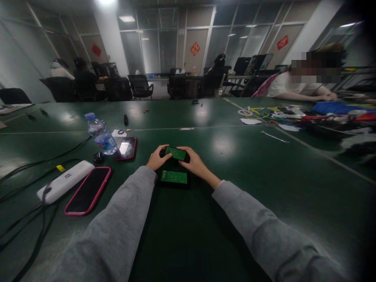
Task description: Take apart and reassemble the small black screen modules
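Between both hands is a green circuit board [176,153], raised a little and tilted toward me. My left hand [158,157] grips its left end, thumb on the near edge. My right hand [191,159] closes on its right end, with fingers along the top and thumb below. A second green circuit board [174,177] lies flat on the dark green table just in front of my hands, apart from both. Small pale parts show on each board, too fine to make out.
To the left are a water bottle [101,134], a phone [127,149], a pink-cased phone [88,191], a white power bank [66,181] and black cables. At right lie a wrench [275,136] and a pile of wires [276,113], with a person [296,88] seated behind.
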Demonstrator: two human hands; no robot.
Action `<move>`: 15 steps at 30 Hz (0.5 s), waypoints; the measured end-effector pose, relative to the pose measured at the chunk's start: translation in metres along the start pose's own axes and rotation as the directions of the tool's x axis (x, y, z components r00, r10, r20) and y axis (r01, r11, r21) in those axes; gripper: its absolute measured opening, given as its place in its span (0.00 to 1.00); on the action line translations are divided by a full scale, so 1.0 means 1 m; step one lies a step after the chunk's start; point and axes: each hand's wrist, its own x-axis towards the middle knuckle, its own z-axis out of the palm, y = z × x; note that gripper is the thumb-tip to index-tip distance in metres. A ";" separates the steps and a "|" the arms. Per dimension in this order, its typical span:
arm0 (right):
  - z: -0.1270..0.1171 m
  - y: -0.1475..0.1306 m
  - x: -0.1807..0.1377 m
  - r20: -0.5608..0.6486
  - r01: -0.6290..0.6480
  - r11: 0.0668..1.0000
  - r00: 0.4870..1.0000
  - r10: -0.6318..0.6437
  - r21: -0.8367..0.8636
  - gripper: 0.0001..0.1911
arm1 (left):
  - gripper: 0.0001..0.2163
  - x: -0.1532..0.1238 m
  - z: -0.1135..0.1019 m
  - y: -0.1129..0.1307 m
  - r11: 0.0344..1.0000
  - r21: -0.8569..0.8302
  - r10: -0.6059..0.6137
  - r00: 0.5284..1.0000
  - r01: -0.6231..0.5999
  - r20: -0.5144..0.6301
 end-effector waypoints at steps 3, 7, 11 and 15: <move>0.000 -0.001 0.000 -0.004 -0.001 1.000 1.000 0.001 -0.006 0.30 | 0.24 0.000 0.000 0.001 1.000 0.007 -0.007 1.000 0.007 -0.002; 0.000 -0.003 0.000 -0.002 -0.008 1.000 1.000 0.008 -0.004 0.29 | 0.23 0.000 -0.001 0.000 1.000 0.000 -0.013 1.000 0.013 0.005; -0.001 -0.005 0.001 -0.007 0.000 1.000 1.000 0.000 -0.002 0.29 | 0.23 0.000 -0.001 0.000 1.000 -0.012 -0.025 1.000 0.025 0.002; -0.002 -0.005 0.001 0.006 -0.011 1.000 1.000 0.011 -0.006 0.30 | 0.22 0.000 -0.001 0.001 0.999 -0.028 -0.036 0.999 0.036 0.001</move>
